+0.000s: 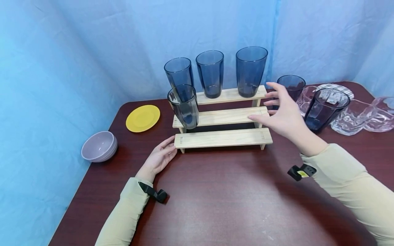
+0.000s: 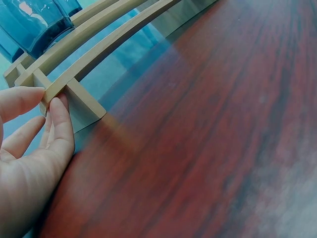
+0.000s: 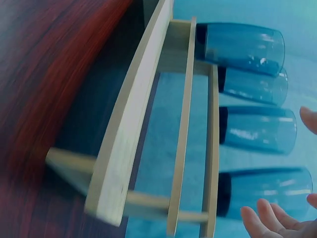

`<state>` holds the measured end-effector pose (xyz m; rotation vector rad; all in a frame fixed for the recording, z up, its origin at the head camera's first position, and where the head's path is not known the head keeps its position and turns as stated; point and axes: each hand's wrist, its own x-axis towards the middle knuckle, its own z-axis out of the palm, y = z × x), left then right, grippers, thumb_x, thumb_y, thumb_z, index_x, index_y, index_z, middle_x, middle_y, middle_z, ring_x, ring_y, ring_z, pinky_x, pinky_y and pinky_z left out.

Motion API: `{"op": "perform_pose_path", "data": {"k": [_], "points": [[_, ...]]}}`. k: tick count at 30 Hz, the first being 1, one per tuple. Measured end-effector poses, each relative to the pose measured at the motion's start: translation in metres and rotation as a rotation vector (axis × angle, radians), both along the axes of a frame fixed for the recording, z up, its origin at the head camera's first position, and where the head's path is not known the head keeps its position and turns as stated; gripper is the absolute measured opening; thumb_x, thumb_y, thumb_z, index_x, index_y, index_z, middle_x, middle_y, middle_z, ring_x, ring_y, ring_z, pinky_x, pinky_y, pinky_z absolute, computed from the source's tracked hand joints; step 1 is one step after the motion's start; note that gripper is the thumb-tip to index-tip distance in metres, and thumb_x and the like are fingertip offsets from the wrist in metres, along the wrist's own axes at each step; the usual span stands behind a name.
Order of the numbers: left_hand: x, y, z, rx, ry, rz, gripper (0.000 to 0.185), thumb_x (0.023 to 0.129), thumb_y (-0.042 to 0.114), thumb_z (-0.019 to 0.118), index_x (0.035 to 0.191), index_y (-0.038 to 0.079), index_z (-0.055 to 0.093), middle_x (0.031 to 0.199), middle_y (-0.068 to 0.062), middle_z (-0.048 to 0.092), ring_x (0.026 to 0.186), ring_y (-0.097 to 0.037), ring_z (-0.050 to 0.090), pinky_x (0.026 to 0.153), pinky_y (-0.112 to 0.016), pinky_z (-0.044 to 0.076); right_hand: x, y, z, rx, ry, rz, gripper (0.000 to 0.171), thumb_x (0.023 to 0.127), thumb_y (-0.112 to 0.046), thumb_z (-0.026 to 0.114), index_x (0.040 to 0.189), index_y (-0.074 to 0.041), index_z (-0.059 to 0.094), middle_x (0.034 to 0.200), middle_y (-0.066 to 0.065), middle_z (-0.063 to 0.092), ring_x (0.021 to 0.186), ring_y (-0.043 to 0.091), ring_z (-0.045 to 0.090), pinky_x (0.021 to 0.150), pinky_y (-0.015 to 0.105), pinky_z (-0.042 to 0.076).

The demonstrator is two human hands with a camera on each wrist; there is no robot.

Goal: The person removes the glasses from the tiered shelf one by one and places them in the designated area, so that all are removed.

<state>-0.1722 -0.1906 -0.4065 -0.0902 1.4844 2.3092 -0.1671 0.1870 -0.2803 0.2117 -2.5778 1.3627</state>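
Note:
A three-step wooden rack [image 1: 223,138] stands on the table. My left hand [image 1: 159,157] pinches the left end of its lowest step, thumb on one side and fingers on the other in the left wrist view. Three blue-grey glasses stand upright along the top step: a left one [image 1: 176,72], a middle one [image 1: 210,75] and a right one [image 1: 251,71]. Another such glass [image 1: 188,114] stands at the left of the middle step. My right hand [image 1: 284,114] is by the rack's right end, fingers spread and holding nothing; in the right wrist view its fingertips overlap the nearest glass [image 3: 267,191].
Right of the rack are two dark glasses, one farther back [image 1: 290,83] and one nearer [image 1: 323,111]. Several clear glasses [image 1: 349,119] and a checked cloth [image 1: 337,89] lie beyond. At the left are a yellow plate [image 1: 143,118] and stacked lilac bowls [image 1: 99,147].

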Motion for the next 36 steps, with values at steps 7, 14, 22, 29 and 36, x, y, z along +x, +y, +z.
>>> {"op": "perform_pose_path", "data": {"k": [7, 14, 22, 29, 36], "points": [[-0.001, 0.0, -0.003, 0.007, 0.001, -0.013, 0.058, 0.098, -0.008, 0.035, 0.151, 0.003, 0.013, 0.104, 0.0, 0.055, 0.088, -0.004, 0.059, 0.08, -0.016, 0.049, -0.011, -0.035, 0.001, -0.041, -0.029, 0.103, 0.098, 0.072, -0.029, 0.083, 0.148, -0.024, 0.023, 0.136, 0.017, 0.043, 0.123, 0.031, 0.047, 0.102, 0.05, 0.04], [-0.001, 0.002, 0.0, 0.003, -0.007, -0.016, 0.059, 0.097, -0.007, 0.036, 0.151, 0.003, 0.014, 0.105, -0.001, 0.054, 0.088, -0.005, 0.059, 0.08, -0.016, 0.049, -0.026, -0.072, 0.003, -0.09, -0.038, 0.208, 0.1, 0.07, -0.027, 0.085, 0.149, -0.025, 0.023, 0.14, 0.014, 0.042, 0.125, 0.029, 0.045, 0.102, 0.048, 0.04], [-0.001, 0.001, 0.001, 0.003, -0.013, -0.003, 0.058, 0.098, -0.007, 0.037, 0.151, 0.004, 0.017, 0.104, -0.001, 0.055, 0.088, -0.005, 0.059, 0.08, -0.016, 0.049, -0.047, -0.107, -0.004, -0.085, -0.053, 0.317, 0.105, 0.069, -0.029, 0.085, 0.15, -0.026, 0.018, 0.138, 0.015, 0.042, 0.125, 0.029, 0.045, 0.103, 0.045, 0.04], [-0.001, -0.003, -0.002, -0.005, -0.01, 0.006, 0.058, 0.098, -0.007, 0.036, 0.151, 0.003, 0.015, 0.101, 0.001, 0.056, 0.087, -0.004, 0.059, 0.08, -0.017, 0.049, -0.054, -0.132, -0.008, -0.095, -0.065, 0.392, 0.106, 0.07, -0.031, 0.084, 0.15, -0.028, 0.014, 0.144, 0.011, 0.04, 0.129, 0.029, 0.043, 0.104, 0.047, 0.039], [-0.002, -0.002, -0.003, 0.002, -0.005, 0.006, 0.058, 0.098, -0.007, 0.036, 0.151, 0.002, 0.016, 0.102, 0.0, 0.055, 0.087, -0.004, 0.059, 0.08, -0.016, 0.049, -0.059, -0.145, -0.012, -0.104, -0.059, 0.397, 0.108, 0.07, -0.03, 0.084, 0.15, -0.03, 0.012, 0.145, 0.014, 0.037, 0.128, 0.027, 0.045, 0.101, 0.046, 0.042]]}}
